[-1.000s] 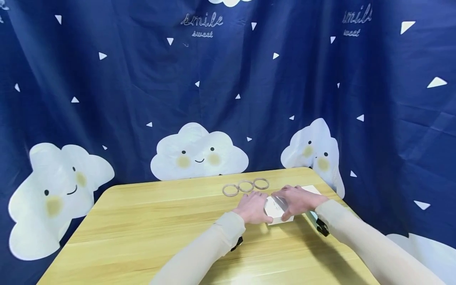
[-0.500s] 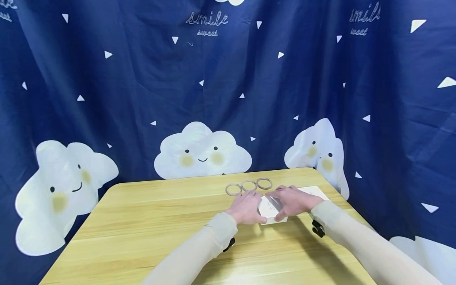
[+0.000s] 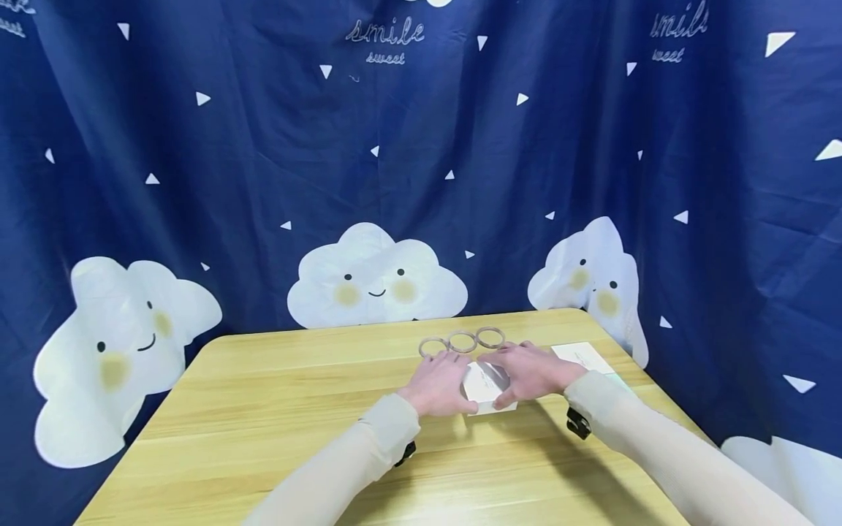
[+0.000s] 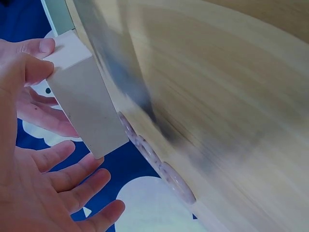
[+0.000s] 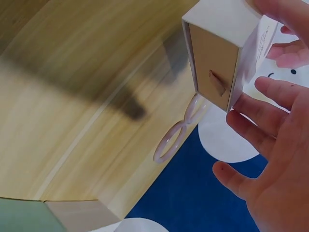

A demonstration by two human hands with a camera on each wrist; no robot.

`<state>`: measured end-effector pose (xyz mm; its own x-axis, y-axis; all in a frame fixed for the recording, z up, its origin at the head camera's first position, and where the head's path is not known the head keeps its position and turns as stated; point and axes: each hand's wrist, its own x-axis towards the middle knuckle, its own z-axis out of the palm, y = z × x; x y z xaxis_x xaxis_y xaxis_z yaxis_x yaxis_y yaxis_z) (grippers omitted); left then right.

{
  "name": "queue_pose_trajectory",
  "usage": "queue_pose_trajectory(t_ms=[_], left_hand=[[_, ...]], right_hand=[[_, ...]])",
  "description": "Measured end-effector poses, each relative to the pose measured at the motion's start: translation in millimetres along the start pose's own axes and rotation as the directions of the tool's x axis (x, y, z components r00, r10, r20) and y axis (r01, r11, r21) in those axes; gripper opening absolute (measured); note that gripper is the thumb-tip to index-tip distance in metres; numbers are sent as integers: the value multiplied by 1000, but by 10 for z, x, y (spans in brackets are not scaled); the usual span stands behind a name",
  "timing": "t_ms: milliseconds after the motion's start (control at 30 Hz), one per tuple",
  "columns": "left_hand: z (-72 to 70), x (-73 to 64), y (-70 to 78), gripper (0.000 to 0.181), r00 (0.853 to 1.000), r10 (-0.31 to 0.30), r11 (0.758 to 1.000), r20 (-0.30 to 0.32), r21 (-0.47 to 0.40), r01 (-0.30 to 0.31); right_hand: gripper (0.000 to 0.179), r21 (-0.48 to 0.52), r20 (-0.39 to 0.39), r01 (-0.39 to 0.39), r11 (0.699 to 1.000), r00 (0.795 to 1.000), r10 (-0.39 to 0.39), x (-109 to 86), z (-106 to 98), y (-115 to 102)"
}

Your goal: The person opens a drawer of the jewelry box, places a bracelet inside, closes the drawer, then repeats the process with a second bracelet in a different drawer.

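Between both hands is a small white box (image 3: 483, 381) with faint lettering on its upper face. My left hand (image 3: 437, 387) holds its left side, the thumb pressing the near end and fingertips at the far edge. On the opposite side my right hand (image 3: 531, 374) grips it, thumb at the near corner. The right wrist view shows a tan panel (image 5: 210, 63) set in one side, with a small ribbon tab (image 5: 218, 84). Just behind the hands lie three pinkish bangles (image 4: 177, 182) in a touching row. Whether the box touches the tabletop, I cannot tell.
A second white box with a mint-green part (image 3: 582, 356) lies at the table's right edge, partly behind the right forearm. The wooden table (image 3: 296, 424) ends at a blue curtain (image 3: 408, 146) printed with clouds. A dark strap device sits under each wrist.
Both hands have carried the white box leftward, away from the second box, which now shows more. The bangles keep their places; the head view has shifted slightly.
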<state>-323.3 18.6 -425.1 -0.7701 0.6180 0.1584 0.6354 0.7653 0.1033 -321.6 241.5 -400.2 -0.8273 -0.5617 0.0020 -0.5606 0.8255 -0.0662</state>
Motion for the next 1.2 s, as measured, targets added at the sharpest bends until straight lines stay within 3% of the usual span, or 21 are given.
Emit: queue_pose_trajectory(t_ms=[467, 800, 1200], left_hand=[[-115, -284, -189, 87, 1000, -11, 1000, 0, -25, 11], [-112, -418, -344, 91, 1000, -26, 999, -2, -43, 26], [-167, -606, -517, 83, 998, -55, 995, 9, -82, 55]], right_hand=[[88, -17, -22, 77, 997, 997, -77, 178, 58, -206], [87, -33, -41, 121, 992, 992, -123, 289, 72, -382], [94, -34, -40, 112, 993, 993, -114, 460, 147, -558]])
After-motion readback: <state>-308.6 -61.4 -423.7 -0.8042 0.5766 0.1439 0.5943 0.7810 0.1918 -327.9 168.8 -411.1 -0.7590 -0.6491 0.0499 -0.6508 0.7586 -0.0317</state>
